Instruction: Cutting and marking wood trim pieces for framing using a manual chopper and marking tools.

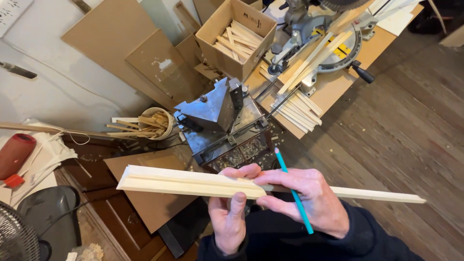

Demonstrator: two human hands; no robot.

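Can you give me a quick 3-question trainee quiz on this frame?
1. Which hand holds the teal pencil: left or right?
2. True or false: the wood moulding strip rests flat on the wooden floor.
3. What fills the cardboard box near the miter saw: A) wood strips, B) screws, C) paint cans?

Key
1. The right hand, with the pencil between its fingers.
2. False: the left hand and the right hand hold it up in the air.
3. A.
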